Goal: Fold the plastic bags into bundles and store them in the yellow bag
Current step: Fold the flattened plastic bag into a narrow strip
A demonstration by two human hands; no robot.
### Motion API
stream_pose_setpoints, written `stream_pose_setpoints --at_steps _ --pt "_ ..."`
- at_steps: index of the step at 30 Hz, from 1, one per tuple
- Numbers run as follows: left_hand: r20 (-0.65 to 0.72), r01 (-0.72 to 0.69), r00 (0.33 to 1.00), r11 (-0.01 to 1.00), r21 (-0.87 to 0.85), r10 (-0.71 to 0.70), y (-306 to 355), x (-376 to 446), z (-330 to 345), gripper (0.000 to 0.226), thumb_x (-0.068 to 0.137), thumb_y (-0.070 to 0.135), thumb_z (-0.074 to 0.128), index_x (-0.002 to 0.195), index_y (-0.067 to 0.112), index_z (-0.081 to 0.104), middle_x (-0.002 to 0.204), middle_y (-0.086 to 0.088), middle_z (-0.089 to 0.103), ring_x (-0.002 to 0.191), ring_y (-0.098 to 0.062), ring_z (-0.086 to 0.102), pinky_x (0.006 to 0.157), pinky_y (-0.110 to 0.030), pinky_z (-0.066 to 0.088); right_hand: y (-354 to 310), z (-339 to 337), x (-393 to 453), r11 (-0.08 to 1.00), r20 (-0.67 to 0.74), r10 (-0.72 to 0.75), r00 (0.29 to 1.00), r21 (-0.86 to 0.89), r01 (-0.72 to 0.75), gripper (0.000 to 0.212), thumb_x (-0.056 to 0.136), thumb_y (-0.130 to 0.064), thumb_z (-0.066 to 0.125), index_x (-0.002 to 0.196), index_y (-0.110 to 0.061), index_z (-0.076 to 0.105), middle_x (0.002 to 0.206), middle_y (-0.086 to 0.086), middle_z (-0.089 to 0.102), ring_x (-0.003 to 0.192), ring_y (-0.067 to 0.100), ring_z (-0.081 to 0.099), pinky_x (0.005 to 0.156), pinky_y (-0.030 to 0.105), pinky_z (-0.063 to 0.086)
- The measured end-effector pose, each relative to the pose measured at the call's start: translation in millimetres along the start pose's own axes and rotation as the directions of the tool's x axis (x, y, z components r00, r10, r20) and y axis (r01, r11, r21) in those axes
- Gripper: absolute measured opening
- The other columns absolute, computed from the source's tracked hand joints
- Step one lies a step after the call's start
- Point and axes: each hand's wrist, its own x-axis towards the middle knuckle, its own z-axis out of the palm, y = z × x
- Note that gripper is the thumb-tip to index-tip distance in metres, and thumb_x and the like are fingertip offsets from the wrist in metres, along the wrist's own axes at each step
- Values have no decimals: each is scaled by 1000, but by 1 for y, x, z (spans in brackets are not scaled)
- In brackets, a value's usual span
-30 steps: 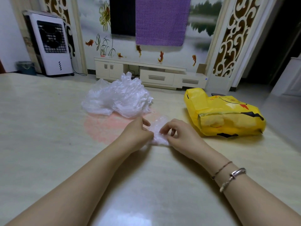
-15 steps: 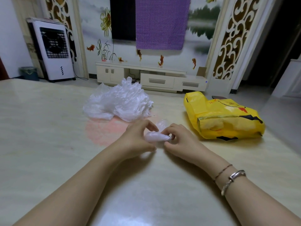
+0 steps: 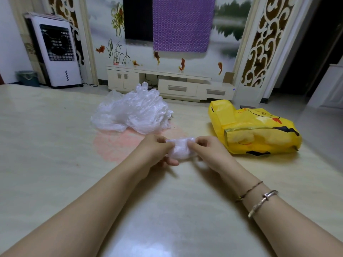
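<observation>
Both hands, left (image 3: 157,151) and right (image 3: 207,149), pinch a half-folded plastic bag (image 3: 181,149) just above the tabletop (image 3: 55,164). Next, probably tighten it, then reach right to the yellow bag (image 3: 256,130).

Small bundle of thin translucent white plastic film (image 3: 181,150): crinkled, faintly glossy, pinched between left hand (image 3: 157,151) and right hand (image 3: 208,150). Loose heap of clear-white plastic bags (image 3: 132,113): same thin film, heavily wrinkled, highlights seen on the creases. Yellow printed plastic bag (image 3: 258,133): thicker, glossy, smooth with broad folds. Pale beige tabletop (image 3: 55,154): hard, polished, streaked like stone or laminate; a soft reflection is seen near the lower edge. Purple hanging cloth (image 3: 182,23): matt, fine woven texture. Silver-coloured wrist bangle (image 3: 262,203): metallic sheen. Thin dark cord bracelet (image 3: 248,191): matt, fibre-like. White low cabinet (image 3: 168,83): smooth, satin finish. White floor-standing air cooler (image 3: 55,51): smooth plastic casing is noted.
</observation>
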Motion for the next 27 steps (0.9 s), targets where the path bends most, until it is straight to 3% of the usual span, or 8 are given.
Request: stream_pose_setpoints --at_steps 6,9,12,14,18,22,24,27 --pt "-59 82 995 997 7 -81 5 14 7 20 94 -2 39 104 0 56 81 -23 66 49 -22 67 39 -19 46 0 12 5 960 -181 -32 983 -279 -20 13 86 -31 62 84 -18 61 71 -5 57 73 17 54 54 27 32" --pt "-71 159 985 987 8 -158 10 20 8 22 94 -3 37 105 0 57 70 -21 62 63 -31 65 36 -19 44 3 16 6 897 -168 -37 985 -439 -41 27 88 -39 57 106 -19 55 103 2 57 99 22 54 67 29 33" --pt "-84 168 983 985 27 -166 8 24 9 24 94 -3 39 109 3 57 76 -20 65 64 -33 68 35 -22 47 5 16 7 879 -148 -38 988 -475 -37 24 89 -36 56 105 -18 57 110 7 50 109 28 49 83 33 38" --pt "-107 153 983 988 33 -149 5 25 8 29 93 -3 39 114 4 57 87 -21 67 68 -34 71 42 -28 53 5 16 7 899 -135 -37 990 -437 -26 14 87 -32 59 93 -20 56 104 7 51 104 28 50 83 34 40" --pt "-177 39 984 999 28 -34 1 17 4 13 96 25 52 100 13 54 86 -10 62 57 -21 62 54 -30 50 -3 7 4 989 -106 -29 994 -149 13 17 84 -20 65 76 -18 51 73 0 55 65 16 50 56 26 37" --pt "-147 -89 983 984 153 112 7 -3 -1 56 79 63 63 113 23 45 102 6 51 79 -16 63 59 -28 50 -17 -13 -8 972 -60 53 997 231 -38 13 88 -10 65 84 -10 53 59 -2 53 43 3 45 41 17 30" --pt "-74 -84 994 996 36 86 10 -8 3 57 80 60 64 118 21 45 106 10 51 88 -15 66 63 -28 58 -23 -18 -14 950 -8 55 998 308 -49 11 89 -10 65 87 -10 54 51 -9 53 44 4 43 42 16 28" --pt "-70 -151 987 982 -113 144 10 -8 7 39 87 36 68 118 14 58 118 -6 60 86 -18 67 60 -27 58 -31 -19 -22 937 74 49 996 343 -71 11 90 -8 62 95 -10 52 61 -3 59 49 6 50 46 17 29"
